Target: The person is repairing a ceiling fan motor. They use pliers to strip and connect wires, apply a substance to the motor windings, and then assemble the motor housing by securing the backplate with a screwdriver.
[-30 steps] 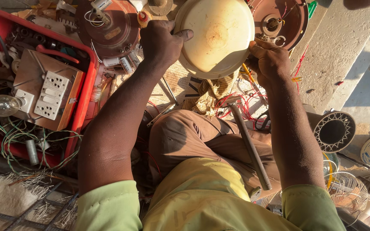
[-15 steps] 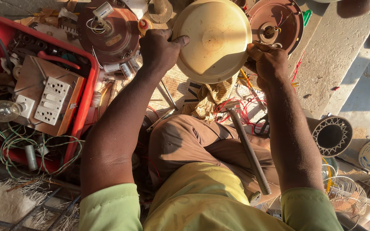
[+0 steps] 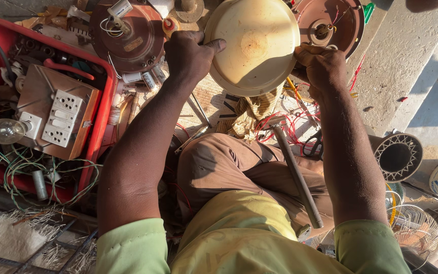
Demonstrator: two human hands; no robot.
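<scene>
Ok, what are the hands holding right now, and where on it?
Both hold the cream dome-shaped cover by its rim: the left hand at its left edge with the thumb on the dome, the right hand at its right edge.

Short-sleeved, light yellow-green cotton shirt [image 3: 239, 238], sleeves ending above the elbows. Brown cloth trousers [image 3: 229, 162], creased at the knees. Bare forearms, bare left hand [image 3: 188, 53] and bare right hand [image 3: 320, 66]; no gloves, rings or watch visible.
</scene>
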